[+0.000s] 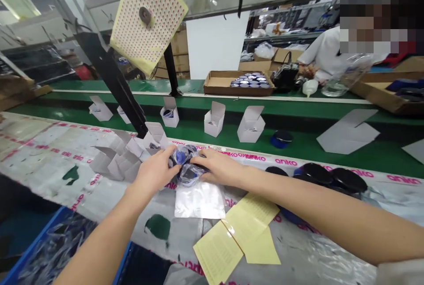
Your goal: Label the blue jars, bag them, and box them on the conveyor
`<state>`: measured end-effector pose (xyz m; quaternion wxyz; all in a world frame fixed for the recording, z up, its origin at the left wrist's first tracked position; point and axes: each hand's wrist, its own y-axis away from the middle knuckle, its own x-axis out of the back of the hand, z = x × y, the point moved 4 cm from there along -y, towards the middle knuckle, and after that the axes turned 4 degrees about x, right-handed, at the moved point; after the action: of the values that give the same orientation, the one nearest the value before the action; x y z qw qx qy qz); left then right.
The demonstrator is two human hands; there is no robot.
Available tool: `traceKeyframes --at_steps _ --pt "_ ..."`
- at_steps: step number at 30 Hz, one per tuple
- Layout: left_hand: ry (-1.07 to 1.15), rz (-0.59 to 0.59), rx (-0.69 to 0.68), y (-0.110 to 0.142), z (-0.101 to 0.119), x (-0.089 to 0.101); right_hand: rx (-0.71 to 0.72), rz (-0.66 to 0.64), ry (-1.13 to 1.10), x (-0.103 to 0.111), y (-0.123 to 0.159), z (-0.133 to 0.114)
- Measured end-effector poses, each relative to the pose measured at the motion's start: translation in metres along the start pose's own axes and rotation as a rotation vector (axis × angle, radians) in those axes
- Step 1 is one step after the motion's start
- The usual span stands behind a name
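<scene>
On the covered bench in front of me lies a cluster of blue-and-black round jars in clear plastic bags. My left hand grips the cluster from the left, fingertips on a blue jar. From the right, my right hand has its fingers curled round another bagged jar; its far fingertips are partly hidden. A flat, shiny clear bag lies just below the jars. Left of my left hand stand several open white boxes, crowded together. Yellow printed sheets lie below my right forearm.
Beyond the bench runs a green conveyor with open white boxes and a loose jar. Black-lidded jars sit at right. A dark post holds a yellow dotted sheet. A person works opposite.
</scene>
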<state>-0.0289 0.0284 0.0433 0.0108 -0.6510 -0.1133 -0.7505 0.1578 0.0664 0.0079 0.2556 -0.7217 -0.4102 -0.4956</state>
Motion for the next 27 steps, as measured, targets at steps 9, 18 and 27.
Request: traceKeyframes --at_steps 9,18,27 --pt "-0.243 -0.199 0.000 -0.018 0.013 0.011 0.076 -0.182 -0.198 0.021 0.015 0.020" --pt "-0.164 -0.184 -0.080 -0.021 0.011 -0.008 -0.021 0.008 -0.406 0.079 0.023 0.053" --pt "0.063 -0.040 -0.245 -0.039 0.042 0.006 -0.273 0.439 0.368 0.098 -0.048 0.103"
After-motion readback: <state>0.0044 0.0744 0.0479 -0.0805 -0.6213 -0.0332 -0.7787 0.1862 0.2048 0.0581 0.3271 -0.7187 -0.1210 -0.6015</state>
